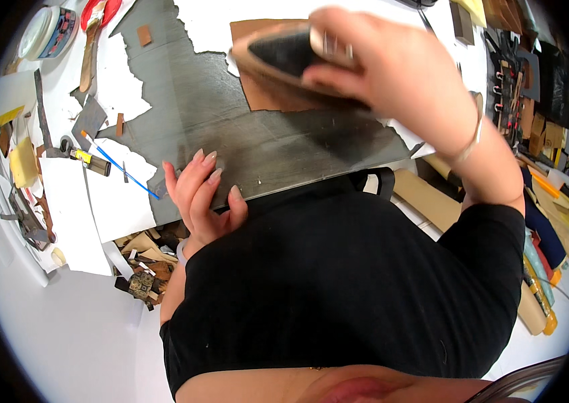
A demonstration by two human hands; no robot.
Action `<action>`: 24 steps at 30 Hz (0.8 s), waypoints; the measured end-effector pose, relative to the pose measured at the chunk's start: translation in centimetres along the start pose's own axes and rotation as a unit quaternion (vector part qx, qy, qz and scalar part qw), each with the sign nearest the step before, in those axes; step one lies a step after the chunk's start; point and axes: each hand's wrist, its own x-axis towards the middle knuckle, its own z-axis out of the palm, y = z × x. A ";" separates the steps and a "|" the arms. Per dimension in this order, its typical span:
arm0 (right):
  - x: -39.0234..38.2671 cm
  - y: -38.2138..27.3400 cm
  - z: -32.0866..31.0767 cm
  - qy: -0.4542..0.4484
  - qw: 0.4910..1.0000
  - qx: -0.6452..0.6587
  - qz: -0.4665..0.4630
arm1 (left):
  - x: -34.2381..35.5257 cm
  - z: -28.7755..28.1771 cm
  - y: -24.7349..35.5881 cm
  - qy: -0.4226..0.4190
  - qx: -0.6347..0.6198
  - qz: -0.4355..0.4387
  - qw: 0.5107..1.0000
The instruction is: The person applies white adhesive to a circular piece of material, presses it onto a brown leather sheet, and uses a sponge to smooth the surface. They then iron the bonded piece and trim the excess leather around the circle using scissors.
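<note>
My right hand [392, 70] is closed around a dark, pointed block shaped like a flatiron [281, 57], with a brown rim and a black top; motion blurs it, and I cannot tell its exact kind. It is over a flat brown sheet [261, 97], which looks like leather and lies on the grey work board [210, 121]. Part of the sheet is hidden under the block and hand. At the board's near edge, my left hand [200, 195] is palm-up with fingers loosely bent and apart, holding nothing.
A slim blue-handled brush [120, 164] and a small yellow-black tube [91, 161] lie at left among torn white paper [120, 201]. Further back are a white tub [48, 32] and a wide wooden brush [89, 54]. Scraps [147, 265] fill the space below; tools [509, 87] crowd the right.
</note>
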 end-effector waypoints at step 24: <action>0.4 3.7 -3.4 -0.046 0.984 0.055 0.165 | 0.0 0.4 -0.2 0.027 -0.008 -0.001 1.000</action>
